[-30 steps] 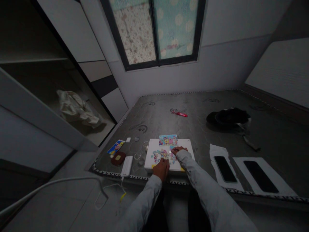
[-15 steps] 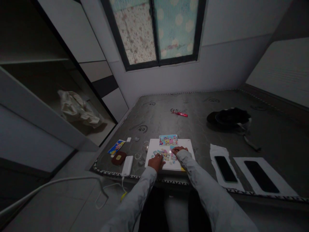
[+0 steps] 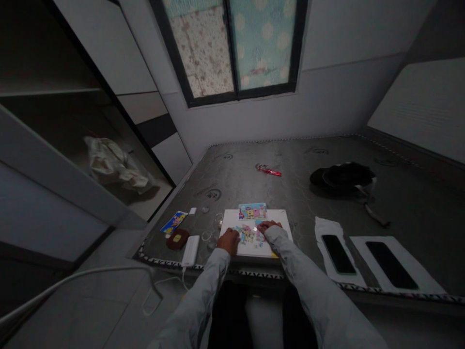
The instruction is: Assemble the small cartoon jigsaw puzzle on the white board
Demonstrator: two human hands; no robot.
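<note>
Small pastel jigsaw pieces (image 3: 250, 235) lie in a loose heap on a white box (image 3: 280, 219). At the heap's left side is my left hand (image 3: 228, 241), fingers bent together and fingertips by the pieces. Whatever they pinch is too small to make out. My right hand (image 3: 269, 226) rests over the heap's right side, its fingers closed on a jigsaw piece near a light blue patch. Just behind the heap, a colourful cartoon picture card (image 3: 252, 211) lies flat across the box's far edge.
To the left are a blue cartoon card (image 3: 174, 222), a brown case (image 3: 178, 239) and a white power bank (image 3: 191, 250) with a cable. Two phones (image 3: 338, 254) lie on white paper at right. Farther back are a black cap (image 3: 343, 177) and a red packet (image 3: 269, 171).
My left hand has moved left, from over the front of the pieces to the heap's left side, uncovering more of them. My right hand stays nearly in place.
</note>
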